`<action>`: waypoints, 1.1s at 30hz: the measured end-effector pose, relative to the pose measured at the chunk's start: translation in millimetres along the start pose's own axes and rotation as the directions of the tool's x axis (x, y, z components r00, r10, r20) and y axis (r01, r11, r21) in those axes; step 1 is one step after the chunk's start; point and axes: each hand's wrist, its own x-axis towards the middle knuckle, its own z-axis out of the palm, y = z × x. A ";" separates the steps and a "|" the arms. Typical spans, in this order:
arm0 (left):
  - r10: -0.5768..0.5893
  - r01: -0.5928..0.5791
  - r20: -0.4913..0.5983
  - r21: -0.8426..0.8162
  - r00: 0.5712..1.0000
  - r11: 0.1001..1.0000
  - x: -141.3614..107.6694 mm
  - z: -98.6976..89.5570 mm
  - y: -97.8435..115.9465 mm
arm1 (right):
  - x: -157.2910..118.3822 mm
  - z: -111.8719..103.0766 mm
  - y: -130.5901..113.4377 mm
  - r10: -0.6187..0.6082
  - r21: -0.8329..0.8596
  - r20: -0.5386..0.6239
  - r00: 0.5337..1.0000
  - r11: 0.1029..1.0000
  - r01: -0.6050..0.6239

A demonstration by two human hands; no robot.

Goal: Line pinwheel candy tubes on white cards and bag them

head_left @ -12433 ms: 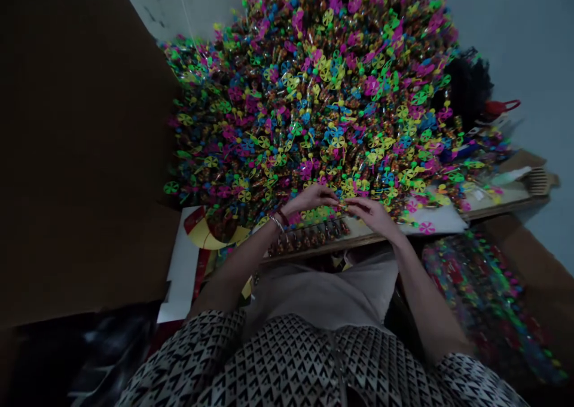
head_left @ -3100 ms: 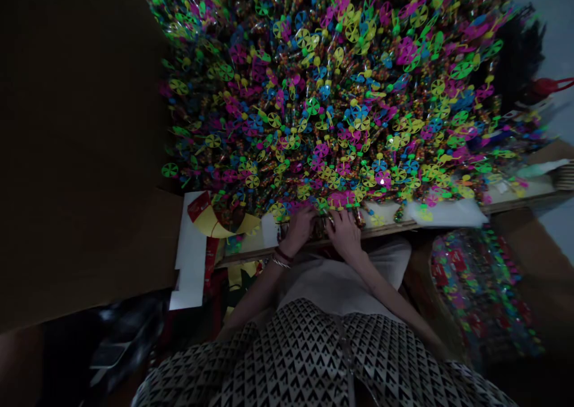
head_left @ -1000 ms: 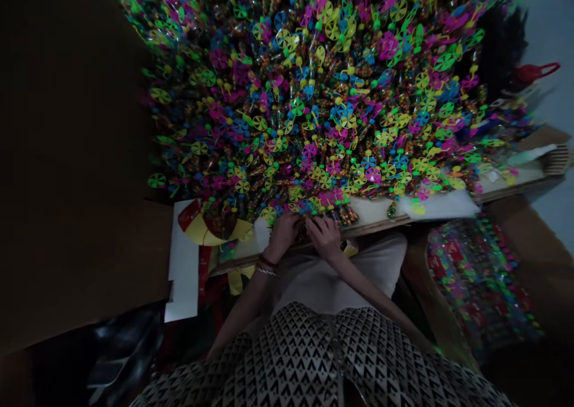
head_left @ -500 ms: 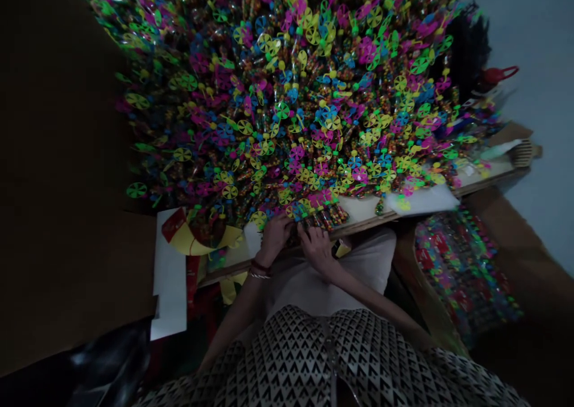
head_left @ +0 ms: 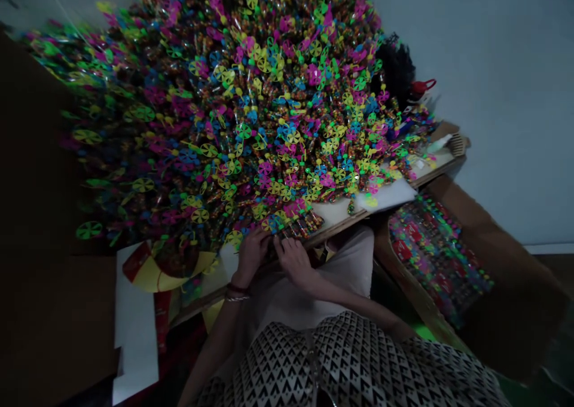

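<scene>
A huge heap of candy-filled clear tubes point(head_left: 251, 126) with pink, yellow, green and blue fan-shaped tops covers the table. At its near edge, a short row of these tubes point(head_left: 309, 223) lies side by side. My left hand point(head_left: 252, 256) is at the left end of this row, its fingers curled down at the table edge. Close beside it, my right hand point(head_left: 293, 262) has bent fingers at the near ends of the tubes. The fingertips of both hands meet in shadow, and whatever lies between them is too dark to make out.
A white pad point(head_left: 386, 195) lies on the table edge point(head_left: 343, 220) to the right. Below it, an open cardboard box point(head_left: 502, 275) holds packed candy tubes. Yellow-and-red card point(head_left: 156, 275) and a white board point(head_left: 134, 329) are at the left. A dark cardboard wall point(head_left: 49, 311) stands farther left.
My view has turned, so the heap and hands appear farther left and more of the right-hand box shows. Both hands stay together at the row of tubes, with little visible finger movement.
</scene>
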 end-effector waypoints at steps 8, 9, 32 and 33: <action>0.027 -0.027 0.057 -0.006 0.998 1.000 2.9 -3.0 -0.4 | 5.6 7.1 0.9 -0.057 -0.037 -0.004 0.998 0.998 0.057; 0.032 -0.032 0.088 -0.009 0.996 0.999 4.3 -4.5 -1.5 | 6.6 9.8 -1.3 -0.053 -0.031 0.003 0.999 0.998 0.053; 0.015 -0.015 0.035 0.008 0.999 1.000 -9.8 -5.5 1.3 | 10.2 -20.5 312.3 0.798 0.310 -0.030 0.601 0.579 -0.754; 0.003 -0.003 0.028 0.006 1.000 1.000 -12.2 -7.0 1.7 | 7.4 -22.0 309.9 0.802 0.335 -0.046 0.595 0.574 -0.748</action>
